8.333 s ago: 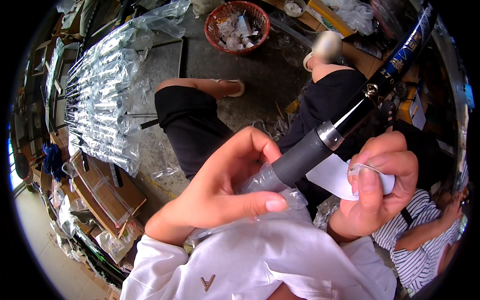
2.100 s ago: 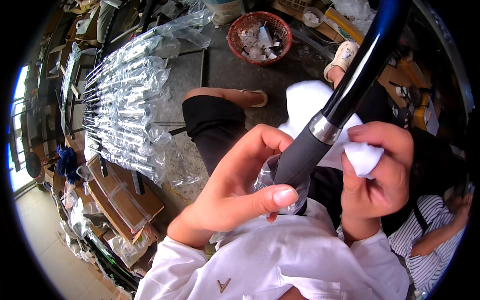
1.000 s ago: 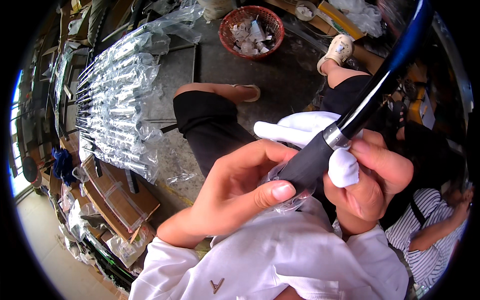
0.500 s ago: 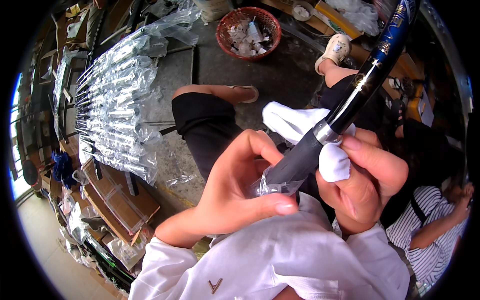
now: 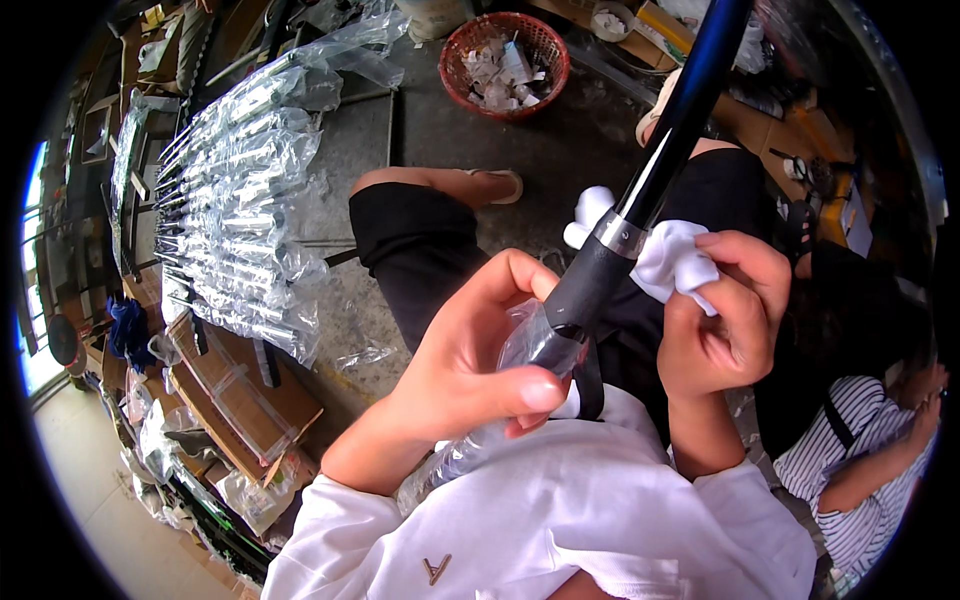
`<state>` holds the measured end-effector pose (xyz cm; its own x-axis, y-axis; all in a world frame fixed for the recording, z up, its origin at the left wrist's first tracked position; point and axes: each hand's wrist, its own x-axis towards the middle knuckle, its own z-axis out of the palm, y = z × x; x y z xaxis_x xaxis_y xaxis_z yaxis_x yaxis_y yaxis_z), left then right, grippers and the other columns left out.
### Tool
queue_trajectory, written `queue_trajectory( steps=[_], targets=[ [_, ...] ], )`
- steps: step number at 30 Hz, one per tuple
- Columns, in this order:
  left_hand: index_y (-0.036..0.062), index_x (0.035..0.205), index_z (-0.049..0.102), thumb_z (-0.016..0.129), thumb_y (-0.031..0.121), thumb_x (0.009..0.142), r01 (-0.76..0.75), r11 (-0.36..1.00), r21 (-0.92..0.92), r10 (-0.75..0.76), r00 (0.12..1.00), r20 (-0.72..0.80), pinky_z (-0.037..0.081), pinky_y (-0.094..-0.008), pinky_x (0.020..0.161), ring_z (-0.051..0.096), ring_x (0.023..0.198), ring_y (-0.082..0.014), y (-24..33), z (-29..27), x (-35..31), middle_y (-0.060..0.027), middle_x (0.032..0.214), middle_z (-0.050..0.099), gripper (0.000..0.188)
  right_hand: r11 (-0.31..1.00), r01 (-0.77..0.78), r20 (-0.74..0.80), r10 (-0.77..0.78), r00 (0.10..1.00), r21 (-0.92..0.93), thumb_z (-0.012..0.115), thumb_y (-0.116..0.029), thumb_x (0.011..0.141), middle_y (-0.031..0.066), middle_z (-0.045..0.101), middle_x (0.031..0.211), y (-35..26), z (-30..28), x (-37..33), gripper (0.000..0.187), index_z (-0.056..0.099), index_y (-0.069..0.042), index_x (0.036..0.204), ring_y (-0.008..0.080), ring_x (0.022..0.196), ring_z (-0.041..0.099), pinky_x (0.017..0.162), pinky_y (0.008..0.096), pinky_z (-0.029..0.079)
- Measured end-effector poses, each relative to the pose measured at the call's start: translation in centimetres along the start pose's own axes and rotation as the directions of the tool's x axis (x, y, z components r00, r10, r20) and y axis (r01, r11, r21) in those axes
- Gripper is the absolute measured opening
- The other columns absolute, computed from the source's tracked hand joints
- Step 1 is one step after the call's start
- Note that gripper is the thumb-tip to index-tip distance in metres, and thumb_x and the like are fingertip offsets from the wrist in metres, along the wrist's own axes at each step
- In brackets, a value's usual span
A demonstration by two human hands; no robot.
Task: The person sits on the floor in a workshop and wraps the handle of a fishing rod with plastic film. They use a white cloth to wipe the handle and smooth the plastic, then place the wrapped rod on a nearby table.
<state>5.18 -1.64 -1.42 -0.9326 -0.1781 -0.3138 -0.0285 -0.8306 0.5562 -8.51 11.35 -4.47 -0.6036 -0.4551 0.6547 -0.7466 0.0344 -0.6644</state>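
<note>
Left hand [image 5: 475, 370] half-curled, gripping black rod [image 5: 661, 150], shaft angling off to one o'clock! Right hand [image 5: 725, 320] pinching white cloth [image 5: 672, 262], bunched nine o'clock of fingertips [image 5: 710, 240].

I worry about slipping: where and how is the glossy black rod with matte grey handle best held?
Probably by the thick, matte grey handle, coming from the left and wrapping round it: it looks less slippery than the glossy black shaft and slants up rightward, while the right hand holds white cloth on the other side.
</note>
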Motion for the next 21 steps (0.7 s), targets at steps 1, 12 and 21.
queue_trajectory(
  steps=[1,12,21],
  targets=[
    [-0.0006,0.099,0.038,0.075,0.017,0.072,0.019,0.999,0.032,-0.019,1.0,-0.01,0.04,-0.0207,0.037,0.052,0.048,-0.012,0.3,0.2,-0.1,-0.0145,0.082,0.053,0.049,1.0,0.013,0.05,-0.012,0.999,-0.018,0.066,0.012,0.061,0.0134,0.058,0.095,-0.4,-0.4,0.0,0.028,0.061,-0.004,0.084,0.0211,0.079,0.057,0.065,0.0264,0.049],
    [-0.0032,0.103,0.041,0.077,-0.002,0.068,-0.354,0.589,0.727,0.389,0.912,0.129,0.044,-0.0269,0.071,0.05,0.08,-0.0165,0.3,1.6,-1.2,-0.0127,0.093,0.047,0.05,0.961,0.255,0.297,-0.274,0.915,0.103,0.064,0.012,0.067,0.0169,0.046,0.103,-3.5,-1.3,3.0,0.029,0.056,-0.002,0.091,0.026,0.077,0.058,0.065,0.0315,0.051],
    [-0.001,0.106,0.043,0.062,0.011,0.085,0.068,0.998,-0.009,-0.067,0.992,0.111,0.051,-0.0286,0.059,0.064,0.069,-0.0228,0.2,0.8,-1.0,-0.0154,0.094,0.057,0.031,0.985,0.162,0.131,-0.17,0.977,0.066,0.068,0.007,0.065,0.0141,0.051,0.098,-1.5,-0.6,1.2,0.025,0.059,-0.001,0.088,0.0232,0.078,0.059,0.065,0.029,0.05]
  ],
)
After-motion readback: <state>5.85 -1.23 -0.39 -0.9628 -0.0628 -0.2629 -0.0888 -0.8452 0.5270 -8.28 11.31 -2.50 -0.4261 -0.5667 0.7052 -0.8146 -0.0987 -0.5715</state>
